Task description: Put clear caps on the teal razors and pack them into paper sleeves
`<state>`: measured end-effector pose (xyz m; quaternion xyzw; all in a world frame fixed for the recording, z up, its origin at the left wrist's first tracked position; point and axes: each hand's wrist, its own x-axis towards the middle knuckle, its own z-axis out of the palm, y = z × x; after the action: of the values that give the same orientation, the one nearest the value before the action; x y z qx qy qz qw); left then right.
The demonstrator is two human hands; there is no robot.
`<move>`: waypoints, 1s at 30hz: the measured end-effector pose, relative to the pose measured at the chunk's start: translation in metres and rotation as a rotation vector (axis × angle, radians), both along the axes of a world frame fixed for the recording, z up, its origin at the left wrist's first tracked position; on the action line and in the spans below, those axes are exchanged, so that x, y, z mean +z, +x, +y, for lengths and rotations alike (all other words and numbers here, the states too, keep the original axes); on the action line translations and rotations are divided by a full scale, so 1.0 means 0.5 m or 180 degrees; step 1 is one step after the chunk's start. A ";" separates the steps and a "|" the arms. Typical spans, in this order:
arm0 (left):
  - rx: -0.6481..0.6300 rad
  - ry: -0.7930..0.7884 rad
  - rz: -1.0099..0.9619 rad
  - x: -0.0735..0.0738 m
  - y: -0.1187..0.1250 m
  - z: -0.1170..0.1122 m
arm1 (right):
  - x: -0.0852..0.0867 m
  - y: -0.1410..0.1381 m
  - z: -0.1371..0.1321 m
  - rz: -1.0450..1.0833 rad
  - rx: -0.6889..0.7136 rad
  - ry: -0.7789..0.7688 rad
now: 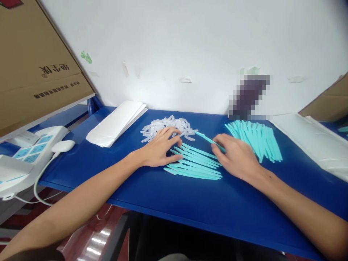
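Beside the table point(190, 210) a box point(32, 72) is seen at ten o'clock, a teal pile point(258, 139) at one. Central sticks point(195, 167) are pressed by the left hand point(159, 150), fingers apart; one stick point(204, 137) is pinched by the right hand point(236, 157). At twelve, caps point(160, 125) are partly hidden.

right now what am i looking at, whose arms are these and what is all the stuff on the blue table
There is no machine here: a person wears a camera on the head, and this one picture looks forward and down at their own two bare arms. The left hand lies open on the blue table, between a pile of small clear-white pieces and a laid-out row of teal sticks, its thumb touching the row. The right hand pinches a single teal stick by one end. Behind it lies a loose heap of teal sticks. A stack of white sheets lies at the back left, and a power strip sits at the far left.
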<state>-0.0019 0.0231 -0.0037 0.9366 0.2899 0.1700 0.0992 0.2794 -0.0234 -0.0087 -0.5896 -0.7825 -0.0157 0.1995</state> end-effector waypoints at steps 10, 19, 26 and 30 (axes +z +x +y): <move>-0.0487 0.0389 0.0161 0.005 -0.008 -0.005 | 0.005 -0.007 -0.002 0.0032 -0.0015 -0.0126; -0.0202 0.0253 0.0230 0.005 -0.002 -0.009 | 0.009 -0.011 -0.003 -0.0046 -0.0035 -0.0179; -0.0146 -0.0094 0.0575 0.017 -0.008 -0.013 | 0.012 -0.004 0.001 -0.0314 -0.0280 -0.0333; -0.0138 0.0024 0.0380 0.017 -0.008 -0.010 | 0.009 -0.009 -0.001 -0.0306 0.0120 -0.0364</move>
<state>-0.0059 0.0183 0.0047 0.9515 0.2743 0.1128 0.0819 0.2750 -0.0238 -0.0042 -0.5838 -0.8018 0.0046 0.1280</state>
